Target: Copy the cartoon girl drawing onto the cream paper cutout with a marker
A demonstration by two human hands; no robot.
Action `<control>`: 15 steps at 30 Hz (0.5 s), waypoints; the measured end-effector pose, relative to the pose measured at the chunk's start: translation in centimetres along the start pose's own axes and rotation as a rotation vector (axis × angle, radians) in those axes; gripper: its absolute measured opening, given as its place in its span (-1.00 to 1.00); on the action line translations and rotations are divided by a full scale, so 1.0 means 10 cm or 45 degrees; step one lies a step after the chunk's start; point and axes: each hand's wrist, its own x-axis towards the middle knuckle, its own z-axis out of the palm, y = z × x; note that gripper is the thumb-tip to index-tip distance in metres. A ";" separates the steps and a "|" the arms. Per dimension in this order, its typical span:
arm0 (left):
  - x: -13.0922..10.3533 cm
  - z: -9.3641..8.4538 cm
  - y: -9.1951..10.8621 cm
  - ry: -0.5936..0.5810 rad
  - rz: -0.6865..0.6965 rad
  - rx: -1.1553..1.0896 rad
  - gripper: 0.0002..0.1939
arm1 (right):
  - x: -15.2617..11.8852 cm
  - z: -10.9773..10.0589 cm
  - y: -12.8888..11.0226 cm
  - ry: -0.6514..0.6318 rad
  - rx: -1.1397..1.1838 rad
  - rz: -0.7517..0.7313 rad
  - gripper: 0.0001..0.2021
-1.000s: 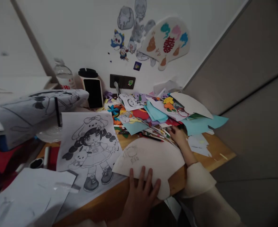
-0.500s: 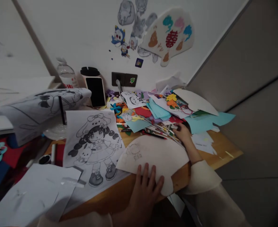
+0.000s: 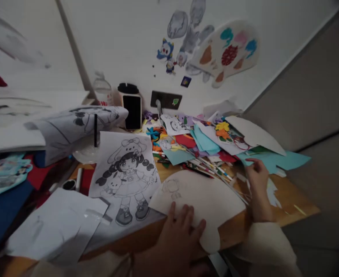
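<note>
A white fan-shaped card with faint pencil sketching near its left end lies at the front of the desk. My left hand rests on its lower part, fingers stretched out and spread. Off the card's right side, my right hand is raised near a light-blue paper sheet. Its fingers are curled, with the index finger bent toward the thumb; I cannot make out anything between them. Several pencils and thin sticks lie in a heap behind the card. A small pale block sits left of my right hand.
A drawing of a girl lies to the left, beside loose white sheets. Paper scraps crowd the back. A phone leans on a lidded cup, near a plastic bottle. A painted fan hangs on the wall.
My right hand has lifted away from the pencil heap and moved right. My left hand stays on the card. The whole view has shifted, so things appear farther right.
</note>
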 end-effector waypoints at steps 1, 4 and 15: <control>0.00 -0.09 -0.09 -0.029 -0.104 -0.046 -0.25 | -0.01 -0.06 -0.03 0.011 -0.004 0.014 -0.72; 0.04 -0.27 -0.45 -0.011 -0.340 -0.060 -0.29 | -0.15 -0.13 -0.27 -0.122 0.027 -0.002 -0.81; 0.11 0.02 -0.94 0.007 -0.165 -0.142 -0.10 | -1.42 0.26 -1.60 -1.142 0.274 -0.484 -0.79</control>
